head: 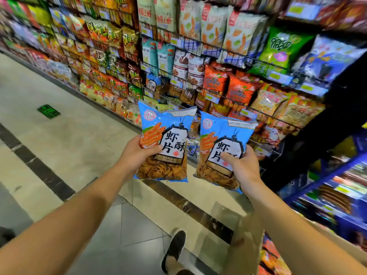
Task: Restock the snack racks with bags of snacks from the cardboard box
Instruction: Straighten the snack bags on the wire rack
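Hands, left [137,155] and right [241,167], each grip a glossy, crinkly blue snack bag [164,143], [222,147].

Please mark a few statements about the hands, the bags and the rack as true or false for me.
1. Each hand holds one blue bag. True: the left hand grips the left bag, the right hand the right bag.
2. The two bags overlap. False: a gap shows between them.
3. Matching blue bags already sit on the rack. True: one shows above the left bag.
4. The bags are held upside down. False: their print reads upright.
5. The floor is carpeted. False: it is tiled.
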`<state>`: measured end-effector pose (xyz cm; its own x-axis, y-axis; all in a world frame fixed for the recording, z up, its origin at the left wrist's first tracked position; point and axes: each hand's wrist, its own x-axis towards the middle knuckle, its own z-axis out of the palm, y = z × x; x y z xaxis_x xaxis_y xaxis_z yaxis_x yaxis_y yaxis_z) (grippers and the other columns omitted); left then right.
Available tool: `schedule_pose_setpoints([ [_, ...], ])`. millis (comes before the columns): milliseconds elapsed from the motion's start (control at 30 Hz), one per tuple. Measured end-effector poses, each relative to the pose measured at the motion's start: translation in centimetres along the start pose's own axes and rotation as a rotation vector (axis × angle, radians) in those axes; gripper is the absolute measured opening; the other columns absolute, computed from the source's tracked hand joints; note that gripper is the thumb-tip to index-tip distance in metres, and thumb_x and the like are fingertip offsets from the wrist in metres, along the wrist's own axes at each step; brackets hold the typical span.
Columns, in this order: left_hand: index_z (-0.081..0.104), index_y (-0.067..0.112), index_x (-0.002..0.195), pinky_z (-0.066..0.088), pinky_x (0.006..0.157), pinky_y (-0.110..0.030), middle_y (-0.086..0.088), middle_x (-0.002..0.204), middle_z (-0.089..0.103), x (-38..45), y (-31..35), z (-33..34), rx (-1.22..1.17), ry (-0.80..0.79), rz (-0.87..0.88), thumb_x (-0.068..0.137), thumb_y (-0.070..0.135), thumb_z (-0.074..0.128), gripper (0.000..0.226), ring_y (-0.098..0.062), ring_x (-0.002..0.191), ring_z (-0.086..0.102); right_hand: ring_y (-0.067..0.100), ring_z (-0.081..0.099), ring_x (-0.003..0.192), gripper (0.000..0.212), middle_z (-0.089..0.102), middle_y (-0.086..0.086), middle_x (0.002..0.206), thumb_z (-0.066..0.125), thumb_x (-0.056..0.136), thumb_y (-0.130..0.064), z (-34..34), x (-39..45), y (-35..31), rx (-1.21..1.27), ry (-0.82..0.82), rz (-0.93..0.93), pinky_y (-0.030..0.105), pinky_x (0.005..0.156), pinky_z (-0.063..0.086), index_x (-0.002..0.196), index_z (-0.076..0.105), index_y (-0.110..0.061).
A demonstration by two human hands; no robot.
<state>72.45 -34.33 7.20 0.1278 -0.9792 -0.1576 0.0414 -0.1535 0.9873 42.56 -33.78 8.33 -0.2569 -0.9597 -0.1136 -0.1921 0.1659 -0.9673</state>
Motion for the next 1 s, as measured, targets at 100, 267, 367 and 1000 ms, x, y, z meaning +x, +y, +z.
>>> schedule_pose_setpoints([
  [100,0.068,0.017,0.111,0.056,0.087,-0.037,-0.001,0.105,0.076,4.8,0.3,-1.4,0.039,0.005,-0.002,0.060,0.026,0.087,0.055,-0.021,0.097,0.073,0.018,0.070,0.097,0.045,0.072,-0.005,0.107,0.082,0.081,-0.012,3.7,4.7,-0.1,0.001,-0.006,0.014,0.050,0.092,0.056,0.118,0.059,-0.021],
  [267,0.067,0.017,0.115,0.057,0.088,-0.039,-0.002,0.106,0.076,13.1,0.4,-4.1,0.052,-0.004,-0.064,0.073,0.011,0.084,0.047,-0.022,0.097,0.073,0.018,0.071,0.097,0.053,0.073,-0.003,0.108,0.086,0.076,-0.017,9.5,13.2,-0.5,0.047,0.001,0.076,0.050,0.090,0.057,0.122,0.060,-0.020],
  [367,0.067,0.017,0.116,0.059,0.082,-0.036,-0.002,0.105,0.076,17.7,0.7,-5.8,0.065,0.028,-0.088,0.068,0.009,0.087,0.053,-0.023,0.096,0.073,0.018,0.071,0.098,0.065,0.074,-0.008,0.107,0.086,0.062,-0.039,12.4,17.9,-1.0,0.034,-0.033,0.109,0.050,0.089,0.058,0.121,0.060,-0.028],
  [1000,0.058,0.026,0.117,0.056,0.081,-0.026,0.021,0.093,0.074,55.8,0.0,-15.6,0.136,-0.237,-0.186,0.071,-0.002,0.082,0.059,0.001,0.089,0.070,0.020,0.068,0.100,0.051,0.069,-0.002,0.111,0.084,0.080,-0.013,34.7,39.5,-2.5,-0.045,0.230,0.240,0.046,0.090,0.058,0.121,0.054,-0.022],
])
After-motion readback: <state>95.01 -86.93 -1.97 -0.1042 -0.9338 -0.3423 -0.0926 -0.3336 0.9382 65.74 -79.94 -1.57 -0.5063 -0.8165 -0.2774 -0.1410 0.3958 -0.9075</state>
